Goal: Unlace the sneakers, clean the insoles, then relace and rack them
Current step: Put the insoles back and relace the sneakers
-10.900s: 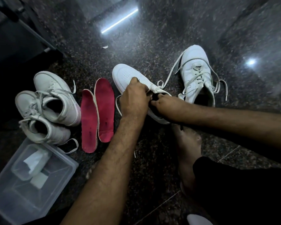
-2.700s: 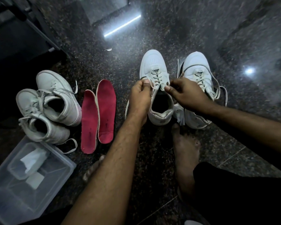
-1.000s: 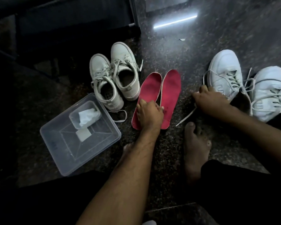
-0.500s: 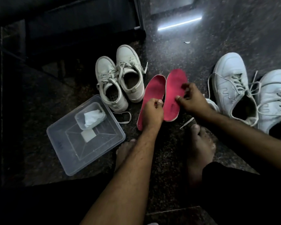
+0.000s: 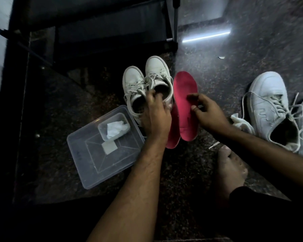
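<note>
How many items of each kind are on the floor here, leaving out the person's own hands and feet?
Sneakers: 4, the off-white pair and the white pair
Red insoles: 2, one in full view, one partly under the left hand
Clear plastic bins: 1, with a smaller tub inside
White cloth: 1
Total: 9, counting the tub
</note>
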The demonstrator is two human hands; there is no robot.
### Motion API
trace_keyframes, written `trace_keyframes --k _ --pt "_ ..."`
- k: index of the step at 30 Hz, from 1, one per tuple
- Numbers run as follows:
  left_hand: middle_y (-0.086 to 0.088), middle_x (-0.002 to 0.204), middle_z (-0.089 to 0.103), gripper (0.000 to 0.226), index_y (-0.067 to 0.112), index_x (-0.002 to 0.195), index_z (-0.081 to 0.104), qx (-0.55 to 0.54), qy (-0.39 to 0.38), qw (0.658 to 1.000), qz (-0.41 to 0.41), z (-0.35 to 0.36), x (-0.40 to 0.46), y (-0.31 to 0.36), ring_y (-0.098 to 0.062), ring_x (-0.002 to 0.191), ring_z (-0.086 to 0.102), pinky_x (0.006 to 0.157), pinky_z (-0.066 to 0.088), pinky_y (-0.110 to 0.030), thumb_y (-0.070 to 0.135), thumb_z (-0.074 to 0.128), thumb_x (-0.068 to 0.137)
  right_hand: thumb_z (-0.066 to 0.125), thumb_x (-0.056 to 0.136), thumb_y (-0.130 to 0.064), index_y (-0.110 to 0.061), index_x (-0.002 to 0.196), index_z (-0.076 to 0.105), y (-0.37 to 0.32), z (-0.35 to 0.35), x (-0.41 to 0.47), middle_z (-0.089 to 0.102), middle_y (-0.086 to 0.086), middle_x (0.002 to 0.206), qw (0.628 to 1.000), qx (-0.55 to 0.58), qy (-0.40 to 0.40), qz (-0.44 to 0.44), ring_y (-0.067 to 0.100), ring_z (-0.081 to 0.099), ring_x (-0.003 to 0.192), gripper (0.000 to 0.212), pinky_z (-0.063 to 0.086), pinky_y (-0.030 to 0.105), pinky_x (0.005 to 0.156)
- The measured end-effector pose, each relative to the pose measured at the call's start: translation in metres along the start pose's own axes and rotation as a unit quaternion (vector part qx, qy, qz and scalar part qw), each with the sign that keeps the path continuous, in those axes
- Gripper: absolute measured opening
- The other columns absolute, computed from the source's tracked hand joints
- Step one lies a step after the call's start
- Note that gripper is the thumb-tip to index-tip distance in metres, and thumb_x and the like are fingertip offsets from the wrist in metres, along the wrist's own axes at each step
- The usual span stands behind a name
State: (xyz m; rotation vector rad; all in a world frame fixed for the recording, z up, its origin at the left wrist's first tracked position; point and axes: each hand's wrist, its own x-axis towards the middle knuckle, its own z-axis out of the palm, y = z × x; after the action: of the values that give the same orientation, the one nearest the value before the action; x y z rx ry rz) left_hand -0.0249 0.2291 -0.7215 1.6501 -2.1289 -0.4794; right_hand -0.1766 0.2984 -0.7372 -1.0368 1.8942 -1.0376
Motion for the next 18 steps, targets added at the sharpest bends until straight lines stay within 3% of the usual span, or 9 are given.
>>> trace_keyframes --k 2,5,10,15,18 --pt "-0.001 0.113 0.063 0.016 0.016 0.103 0.065 0.060 -0.038 0.997 0.017 0.000 0.005 0.000 -0.025 0.103 0.058 0.075 0.052 -0.040 0.023 0.068 0.089 0.055 0.093 -0.009 -0.031 0.123 0.063 0.001 -0.003 0.002 0.067 -0.011 0.115 1.000 0.011 0.005 0.001 0.005 0.059 0.084 0.038 0.053 0.031 0.080" --pt "-0.001 0.099 0.066 0.008 0.015 0.097 0.064 0.042 0.007 0.999 0.031 0.002 0.007 0.009 -0.027 0.095 0.056 0.067 0.040 -0.037 0.014 0.065 0.089 0.052 0.094 -0.003 -0.027 0.122 0.062 0.002 -0.012 0.002 0.066 -0.010 0.109 0.999 0.040 0.025 -0.002 0.000 0.055 0.079 0.038 0.047 0.025 0.076" --pt "0.000 0.099 0.062 0.015 0.016 0.088 0.056 0.017 0.083 0.996 0.029 0.003 0.006 0.031 -0.027 0.089 0.054 0.077 0.040 -0.036 0.010 0.069 0.085 0.050 0.094 0.003 -0.017 0.125 0.061 -0.001 -0.034 -0.003 0.065 -0.007 0.109 0.994 0.090 0.062 0.002 -0.001 0.055 0.079 0.039 0.046 0.021 0.076" --pt "-0.003 0.095 0.060 0.009 0.016 0.088 0.057 -0.019 0.057 0.992 0.112 0.001 -0.022 0.059 -0.026 0.085 0.050 0.075 0.039 -0.037 0.007 0.060 0.085 0.048 0.093 0.005 -0.018 0.124 0.059 -0.021 -0.062 -0.008 0.065 -0.001 0.121 0.984 0.133 0.119 0.007 0.007 0.060 0.103 0.040 0.048 0.027 0.090" --pt "-0.005 0.094 0.059 0.006 0.016 0.088 0.058 -0.038 0.023 0.987 0.156 0.010 -0.047 0.081 -0.027 0.086 0.050 0.077 0.039 -0.039 0.011 0.060 0.086 0.046 0.095 -0.002 -0.019 0.124 0.061 -0.021 -0.091 -0.019 0.067 -0.001 0.121 0.980 0.127 0.155 0.006 0.003 0.061 0.098 0.037 0.049 0.022 0.086"
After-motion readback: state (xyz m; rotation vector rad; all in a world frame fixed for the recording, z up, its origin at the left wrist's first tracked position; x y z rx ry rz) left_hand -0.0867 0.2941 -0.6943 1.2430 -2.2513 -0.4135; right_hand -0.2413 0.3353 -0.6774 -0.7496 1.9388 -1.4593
